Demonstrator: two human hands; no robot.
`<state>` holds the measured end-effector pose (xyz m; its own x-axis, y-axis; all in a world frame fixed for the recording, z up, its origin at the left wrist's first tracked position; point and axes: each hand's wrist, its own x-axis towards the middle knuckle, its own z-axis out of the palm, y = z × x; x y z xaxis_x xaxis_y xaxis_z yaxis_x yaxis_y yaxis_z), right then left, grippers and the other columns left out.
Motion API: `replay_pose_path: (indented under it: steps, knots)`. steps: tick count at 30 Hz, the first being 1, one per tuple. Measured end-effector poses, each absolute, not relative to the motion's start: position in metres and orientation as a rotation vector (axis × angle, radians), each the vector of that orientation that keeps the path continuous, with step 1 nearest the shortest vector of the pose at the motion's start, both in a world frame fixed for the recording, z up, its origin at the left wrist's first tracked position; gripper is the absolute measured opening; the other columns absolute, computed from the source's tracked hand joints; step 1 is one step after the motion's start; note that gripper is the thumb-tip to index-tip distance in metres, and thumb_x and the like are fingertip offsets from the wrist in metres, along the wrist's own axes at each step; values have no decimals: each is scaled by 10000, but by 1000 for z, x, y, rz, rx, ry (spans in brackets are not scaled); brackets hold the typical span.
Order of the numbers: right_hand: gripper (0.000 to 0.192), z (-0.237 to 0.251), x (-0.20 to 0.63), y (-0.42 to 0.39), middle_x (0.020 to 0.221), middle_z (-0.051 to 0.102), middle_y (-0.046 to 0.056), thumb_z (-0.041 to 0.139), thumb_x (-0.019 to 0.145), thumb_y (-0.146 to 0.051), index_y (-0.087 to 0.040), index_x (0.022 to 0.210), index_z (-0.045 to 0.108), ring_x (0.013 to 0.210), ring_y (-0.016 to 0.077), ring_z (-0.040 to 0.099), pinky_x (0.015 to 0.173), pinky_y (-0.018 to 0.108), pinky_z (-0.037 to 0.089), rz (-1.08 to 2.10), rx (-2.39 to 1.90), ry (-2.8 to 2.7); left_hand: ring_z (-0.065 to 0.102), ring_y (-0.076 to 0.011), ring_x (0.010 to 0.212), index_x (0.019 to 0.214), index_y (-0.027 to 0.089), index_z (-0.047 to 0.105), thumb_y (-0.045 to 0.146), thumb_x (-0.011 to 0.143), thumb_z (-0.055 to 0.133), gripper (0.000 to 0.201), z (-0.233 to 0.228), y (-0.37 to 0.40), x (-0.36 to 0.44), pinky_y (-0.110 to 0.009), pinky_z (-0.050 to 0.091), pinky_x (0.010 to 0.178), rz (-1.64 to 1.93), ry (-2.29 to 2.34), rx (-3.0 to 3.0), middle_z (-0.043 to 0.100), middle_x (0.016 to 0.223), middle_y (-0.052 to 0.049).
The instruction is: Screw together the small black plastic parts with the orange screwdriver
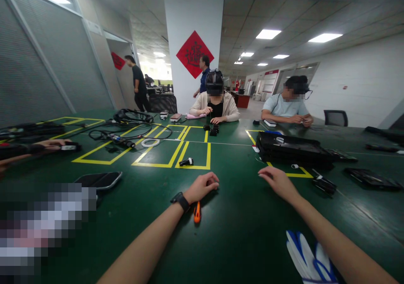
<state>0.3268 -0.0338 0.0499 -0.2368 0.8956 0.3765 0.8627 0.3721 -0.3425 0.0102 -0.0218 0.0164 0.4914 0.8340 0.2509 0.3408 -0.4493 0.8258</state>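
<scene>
**A:** What is nearest the hands?

**B:** An orange-handled tool [197, 212] lies on the green table [240, 233], partly under the left wrist. The left hand [202, 186] rests just above it, fingers curled loosely into a soft fist; it grips nothing I can see. A black watch [180, 200] sits on that wrist.

**A:** And the other hand?

**B:** The right hand [277, 181] lies flat on the table, palm down, fingers relaxed and empty. It is well apart from the orange tool. Just beyond its fingertips runs yellow tape [296, 174], and past that sits a black case [293, 149].

**A:** What else is close?

**B:** A white and blue glove [304, 258] lies beside the right forearm at the lower edge. A small black cylinder [186, 162] rests inside a yellow taped box ahead of the left hand. To the left lies a dark flat pad [99, 179].

**A:** Further out?

**B:** Tangled black cables [132, 126] at far left, and two seated people [216, 105] across the table.
</scene>
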Motion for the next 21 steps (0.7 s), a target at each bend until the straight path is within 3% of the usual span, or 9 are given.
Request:
replay_pose_path:
  steps: [3,6,21]
  knots:
    - [277,40,406,-40,942,589,104,404,843,-310,-154,964,597,842,229,532,709,351,399,-446,-1900,-1708,524,-103,621,896,152,552,335,791,485,221,13,-16,7,-214,394,597,908,1020,2024,605,696,0]
    - [302,24,466,-53,954,590,128,356,864,-282,-138,990,590,875,249,514,715,347,373,-748,-2085,-1561,506,-100,612,888,155,557,335,794,476,218,11,-15,7,-209,383,585,902,1026,2061,588,692,6]
    - [312,7,497,-55,948,591,88,312,886,-255,-188,1015,589,904,211,511,609,282,371,-793,-2239,-1607,475,-99,606,879,156,567,359,806,453,243,14,-18,8,-211,369,585,877,1061,2116,557,689,10]
